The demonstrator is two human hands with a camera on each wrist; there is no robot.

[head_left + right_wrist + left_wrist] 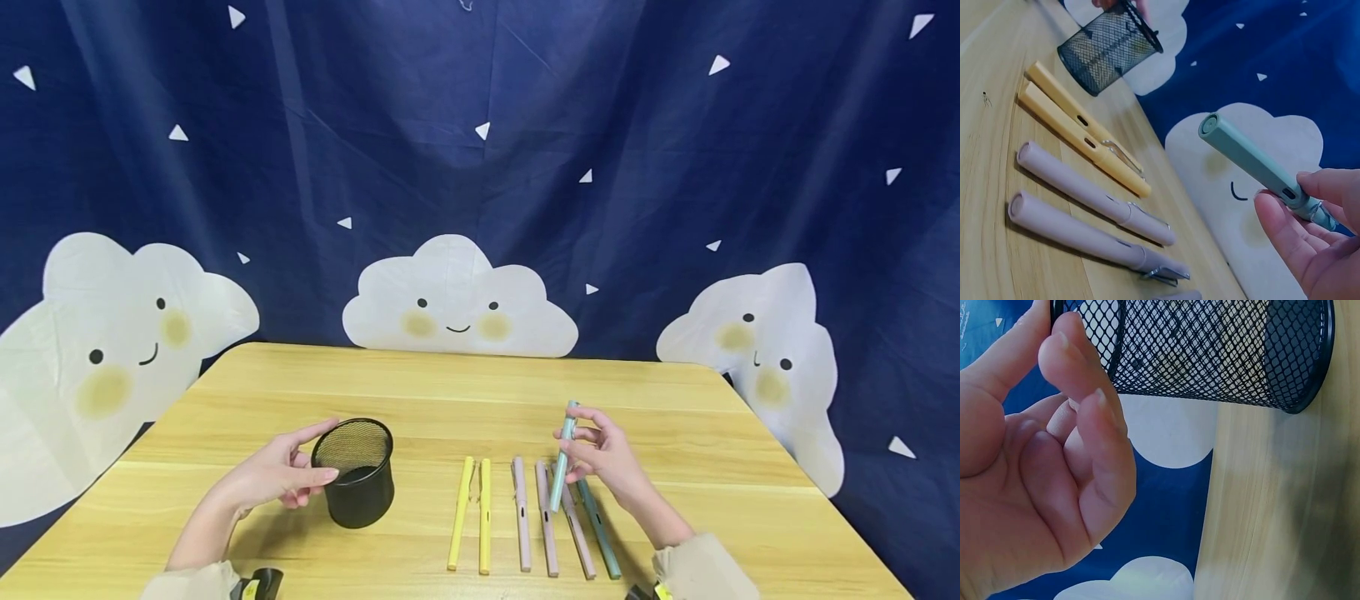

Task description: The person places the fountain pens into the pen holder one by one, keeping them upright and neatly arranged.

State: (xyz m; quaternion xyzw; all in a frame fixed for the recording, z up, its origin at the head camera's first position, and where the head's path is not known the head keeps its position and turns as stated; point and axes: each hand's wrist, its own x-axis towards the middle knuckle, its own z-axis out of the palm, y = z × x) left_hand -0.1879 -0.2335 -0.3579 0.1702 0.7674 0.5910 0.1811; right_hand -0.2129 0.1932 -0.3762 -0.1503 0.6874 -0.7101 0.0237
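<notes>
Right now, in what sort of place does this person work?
Probably an indoor space staged for tabletop work: a navy cloth with smiling clouds hangs behind a wooden table, where a black mesh cup and pens are set out.

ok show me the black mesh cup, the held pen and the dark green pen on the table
Black mesh cup (363,502), head view, on its outer wall
Held pen (1251,160), right wrist view, on its barrel
Dark green pen (599,528), head view, about midway along it

left hand (272,473): thumb and forefinger apart, other fingers curled | right hand (609,460): raised, fingertips pinching
</notes>
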